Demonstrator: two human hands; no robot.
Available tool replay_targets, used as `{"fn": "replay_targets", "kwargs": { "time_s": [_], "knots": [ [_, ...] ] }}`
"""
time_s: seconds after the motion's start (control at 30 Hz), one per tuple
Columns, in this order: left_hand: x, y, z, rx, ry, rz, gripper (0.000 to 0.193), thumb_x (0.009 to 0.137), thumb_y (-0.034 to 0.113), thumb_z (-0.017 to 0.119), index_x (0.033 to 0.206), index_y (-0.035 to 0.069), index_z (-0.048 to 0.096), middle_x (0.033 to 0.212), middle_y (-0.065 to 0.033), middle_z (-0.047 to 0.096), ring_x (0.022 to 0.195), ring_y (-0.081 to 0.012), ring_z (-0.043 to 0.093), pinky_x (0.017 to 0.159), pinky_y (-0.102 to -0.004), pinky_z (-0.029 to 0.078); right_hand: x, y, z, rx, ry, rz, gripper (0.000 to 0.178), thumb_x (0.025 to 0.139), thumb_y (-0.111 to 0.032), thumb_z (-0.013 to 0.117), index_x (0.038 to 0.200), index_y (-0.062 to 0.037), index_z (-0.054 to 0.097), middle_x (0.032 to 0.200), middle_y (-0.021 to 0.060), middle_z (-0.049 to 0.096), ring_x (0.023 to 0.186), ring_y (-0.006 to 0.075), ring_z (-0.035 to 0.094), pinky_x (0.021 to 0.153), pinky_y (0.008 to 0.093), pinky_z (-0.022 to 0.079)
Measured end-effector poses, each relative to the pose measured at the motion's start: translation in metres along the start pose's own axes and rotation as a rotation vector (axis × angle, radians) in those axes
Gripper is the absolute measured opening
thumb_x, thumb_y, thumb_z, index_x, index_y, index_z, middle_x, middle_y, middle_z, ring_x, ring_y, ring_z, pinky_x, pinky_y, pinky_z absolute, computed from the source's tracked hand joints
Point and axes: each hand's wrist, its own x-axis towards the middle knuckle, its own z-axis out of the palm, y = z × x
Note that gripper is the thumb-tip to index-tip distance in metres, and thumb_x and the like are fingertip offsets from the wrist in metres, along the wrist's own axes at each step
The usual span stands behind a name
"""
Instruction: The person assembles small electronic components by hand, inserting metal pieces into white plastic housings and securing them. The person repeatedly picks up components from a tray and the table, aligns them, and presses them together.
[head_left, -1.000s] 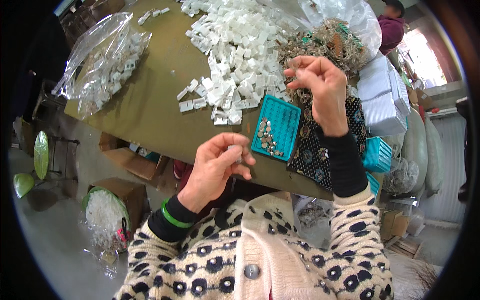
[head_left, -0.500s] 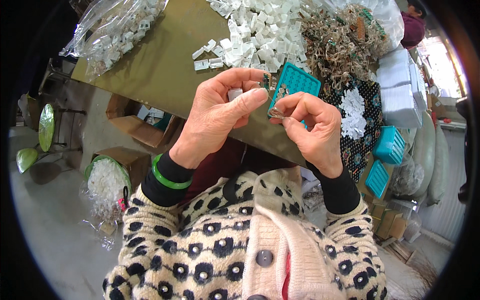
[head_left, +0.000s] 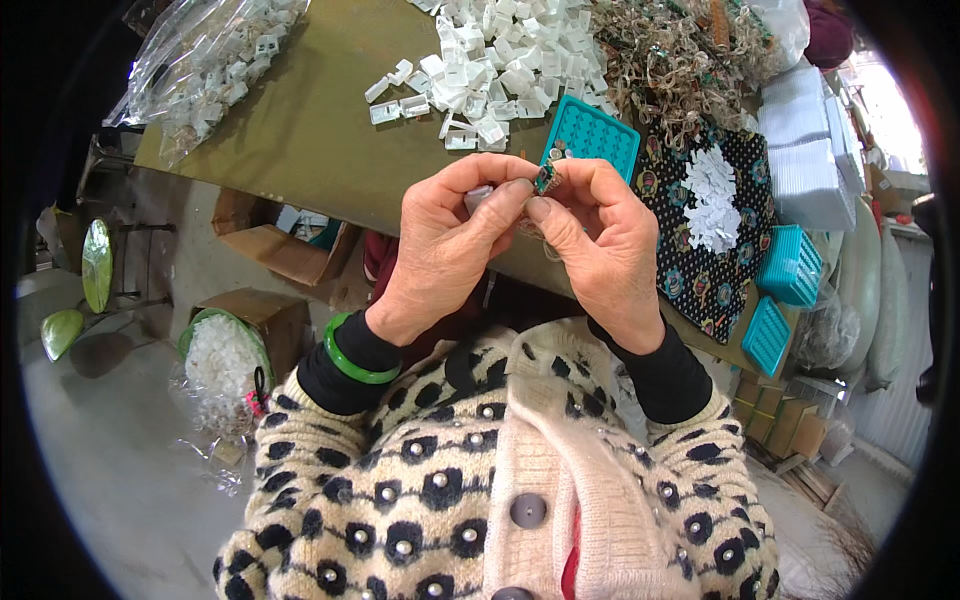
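My left hand (head_left: 447,245) and my right hand (head_left: 612,250) meet over the front edge of the table, fingertips almost touching. Pinched between them is a small dark-green circuit board (head_left: 546,178). Thin pale wire (head_left: 536,231) hangs below the fingers of my right hand. A small white plastic case (head_left: 479,199) is tucked in the curled fingers of my left hand, mostly hidden. Right behind the fingertips lies a teal tray (head_left: 603,138) with rows of dimples and a few small round metallic pieces (head_left: 558,150) at its near left corner.
White plastic cases (head_left: 510,65) lie heaped beyond my hands, beside tangled wired parts (head_left: 670,75). White slips (head_left: 711,200) rest on a patterned cloth (head_left: 690,270) at the right, near stacked teal trays (head_left: 790,262). A clear bag (head_left: 215,75) sits far left; an open carton (head_left: 270,240) stands below the table.
My right hand has moved up and left to meet my left hand, closing the gap between them. Fingers of both hands are now at the circuit board, which my left hand held before.
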Motion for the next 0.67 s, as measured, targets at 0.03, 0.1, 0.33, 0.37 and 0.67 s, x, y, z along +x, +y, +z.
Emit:
{"fn": "replay_targets", "kwargs": {
  "time_s": [0.03, 0.1, 0.33, 0.37, 0.67],
  "knots": [
    [-0.001, 0.0, 0.0, -0.023, 0.002, -0.007, 0.016, 0.092, 0.01, 0.066, 0.104, 0.001, 0.066, 0.073, 0.005, 0.056, 0.058, -0.0004, 0.044, 0.049, -0.0157, 0.033, 0.0, 0.0, 0.0, -0.003, 0.003, 0.008, 0.016, 0.087, -0.003, 0.067, 0.1, 0.0027, 0.06, 0.089, 0.0108, 0.069, 0.079, 0.0159, 0.068, 0.072, 0.0283, 0.053],
    [-0.002, 0.002, -0.001, -0.071, -0.031, -0.033, 0.016, 0.092, 0.011, 0.066, 0.104, 0.001, 0.066, 0.072, 0.0049, 0.056, 0.057, -0.0004, 0.044, 0.049, -0.0158, 0.032, -0.001, 0.0, -0.001, -0.069, 0.004, -0.045, 0.013, 0.087, -0.002, 0.067, 0.098, 0.0023, 0.061, 0.087, 0.0101, 0.068, 0.076, 0.0162, 0.067, 0.07, 0.028, 0.052],
    [0.002, 0.009, 0.0, 0.061, 0.018, 0.006, 0.017, 0.088, 0.013, 0.072, 0.099, 0.0, 0.067, 0.072, 0.0041, 0.06, 0.057, -0.0003, 0.046, 0.048, -0.0153, 0.033, 0.002, 0.001, -0.011, -0.319, -0.066, -0.264, 0.011, 0.081, 0.003, 0.066, 0.092, 0.0002, 0.063, 0.08, 0.0113, 0.066, 0.07, 0.0225, 0.066, 0.063, 0.0305, 0.05],
    [0.002, 0.009, 0.002, 0.11, 0.016, 0.023, 0.017, 0.088, 0.013, 0.072, 0.098, 0.0, 0.067, 0.072, 0.0039, 0.06, 0.057, -0.0004, 0.047, 0.048, -0.0151, 0.034, 0.001, 0.001, -0.011, -0.31, -0.056, -0.263, 0.011, 0.081, 0.003, 0.065, 0.091, 0.0, 0.063, 0.08, 0.0116, 0.066, 0.07, 0.0233, 0.066, 0.063, 0.0309, 0.05],
    [-0.002, -0.003, 0.014, -0.028, 0.097, -0.019, 0.021, 0.089, 0.011, 0.071, 0.107, 0.001, 0.065, 0.085, -0.0013, 0.066, 0.062, -0.003, 0.055, 0.05, -0.0157, 0.043, -0.006, 0.005, -0.015, -0.263, 0.04, -0.066, 0.012, 0.082, -0.004, 0.069, 0.09, -0.0038, 0.06, 0.081, 0.0142, 0.066, 0.072, 0.0256, 0.066, 0.067, 0.0365, 0.051]
  ]
}}
